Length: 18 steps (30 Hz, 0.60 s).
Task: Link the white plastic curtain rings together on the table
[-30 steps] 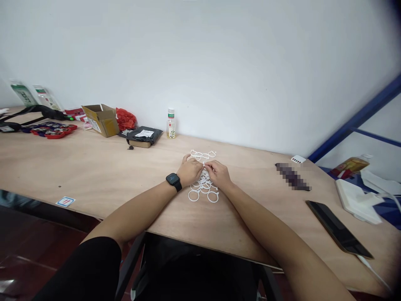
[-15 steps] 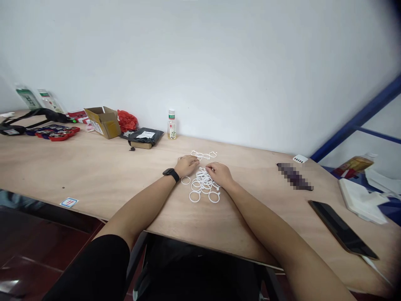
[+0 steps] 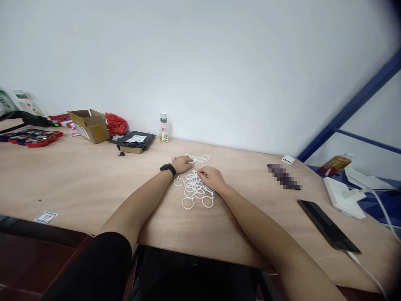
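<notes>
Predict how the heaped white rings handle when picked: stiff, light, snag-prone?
The white rings are probably light: thin bands around open centres. Likely fairly stiff, as those lying apart show round outlines. Lifting one may drag neighbours, since many overlap beside the right hand.

A single head-worn camera looks forward and down over the wooden counter (image 3: 78, 179) toward the pale wall (image 3: 219, 75) behind it. The wide view sits close above the wearer's own forearms (image 3: 142, 202), which enter from below, with the left hand (image 3: 182, 164) and right hand (image 3: 213, 179) near mid-frame.
</notes>
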Each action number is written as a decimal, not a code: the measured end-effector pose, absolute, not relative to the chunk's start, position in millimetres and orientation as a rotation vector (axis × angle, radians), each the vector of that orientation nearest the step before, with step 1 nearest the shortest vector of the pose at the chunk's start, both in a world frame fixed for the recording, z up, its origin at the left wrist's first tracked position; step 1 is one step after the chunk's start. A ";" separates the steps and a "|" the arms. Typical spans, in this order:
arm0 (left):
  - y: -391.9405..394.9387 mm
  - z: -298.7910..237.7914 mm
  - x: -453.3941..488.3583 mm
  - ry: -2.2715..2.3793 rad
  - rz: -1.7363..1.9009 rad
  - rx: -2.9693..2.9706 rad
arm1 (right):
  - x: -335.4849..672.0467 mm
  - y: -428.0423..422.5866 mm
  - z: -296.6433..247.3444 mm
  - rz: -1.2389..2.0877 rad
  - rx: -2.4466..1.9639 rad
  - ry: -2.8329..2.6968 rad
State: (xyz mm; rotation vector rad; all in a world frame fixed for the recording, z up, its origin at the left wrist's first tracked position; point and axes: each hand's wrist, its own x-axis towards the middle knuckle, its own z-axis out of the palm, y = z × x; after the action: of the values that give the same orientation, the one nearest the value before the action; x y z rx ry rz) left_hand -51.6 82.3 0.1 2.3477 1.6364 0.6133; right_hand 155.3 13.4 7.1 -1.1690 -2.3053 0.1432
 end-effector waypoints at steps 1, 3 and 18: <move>83.6 -1.2 -51.7 1.641 0.606 2.363 | 155.4 13.6 6.8 0.146 -1.169 -2.303; 84.5 -2.8 -52.8 1.653 0.611 2.395 | 155.4 13.8 6.5 0.154 -1.170 -2.303; 40.2 3.4 -77.1 1.770 0.563 2.579 | 153.0 13.5 9.8 0.182 -1.188 -2.288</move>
State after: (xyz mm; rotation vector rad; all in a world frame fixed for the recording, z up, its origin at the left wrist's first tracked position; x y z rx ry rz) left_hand -77.1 40.2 3.4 2.5792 1.7703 0.5630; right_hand 153.0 13.5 9.8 -1.1879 -2.2876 0.1823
